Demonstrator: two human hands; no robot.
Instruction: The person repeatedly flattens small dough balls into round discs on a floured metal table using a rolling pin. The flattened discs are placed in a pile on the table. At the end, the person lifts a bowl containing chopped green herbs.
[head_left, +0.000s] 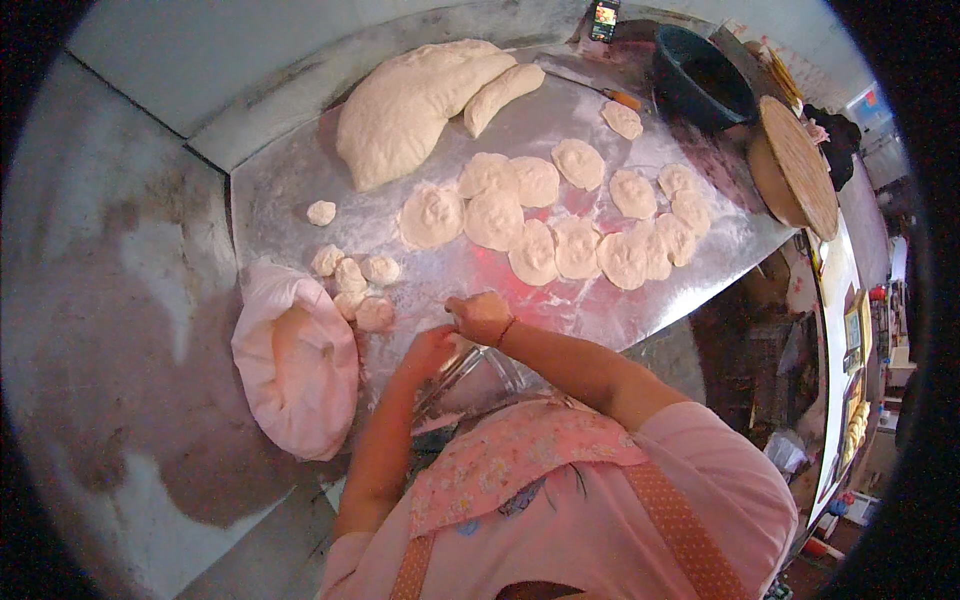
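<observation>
My left hand (431, 354) and my right hand (482, 316) meet at the front edge of the floured metal table (424, 292). The right hand's fingers are curled. A small pale patch shows between the hands, but what either one holds is hidden. To the left of them lies a cluster of small dough balls (350, 276), with a single dough ball (321, 213) farther back. Several flattened dough rounds (576, 249) spread across the middle and right, some overlapping. Behind them rests a large dough mass (420, 105) beside a dough strip (501, 97).
An open white sack (259, 360) of flour stands left of my left arm. At the back right are a knife (622, 98) with an orange handle, a dark plastic basin (694, 82), a round wooden board (799, 169) and a phone (604, 21). Walls border the table's left and back.
</observation>
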